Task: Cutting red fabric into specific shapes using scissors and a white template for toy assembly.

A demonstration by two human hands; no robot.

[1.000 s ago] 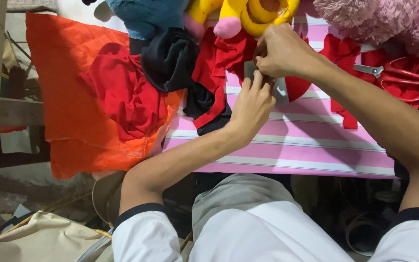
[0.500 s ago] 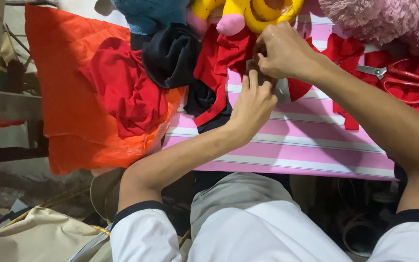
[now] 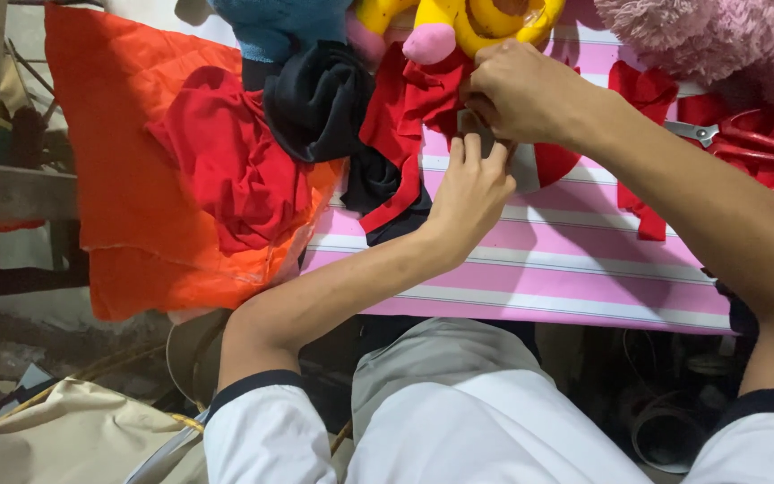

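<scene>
My left hand (image 3: 472,184) and my right hand (image 3: 521,90) meet over the far part of a pink striped table (image 3: 548,269). Both pinch a small grey piece (image 3: 477,125) between their fingertips, beside a red fabric piece (image 3: 405,134). What the grey piece is I cannot tell; the fingers hide most of it. A yellow and pink plush toy (image 3: 468,27) lies just beyond my right hand.
Orange cloth (image 3: 127,179) with red cloth (image 3: 235,170) on it hangs over the table's left edge. Black cloth (image 3: 324,99) and a blue plush (image 3: 279,27) lie behind. Red-handled scissors (image 3: 736,134) and a pink furry toy (image 3: 718,45) sit at the right. A beige bag (image 3: 55,439) lies on the floor.
Both hands have stayed together on the small grey piece, with only slight finger shifts. The view has tilted a little, so the table sits a little lower in view.
</scene>
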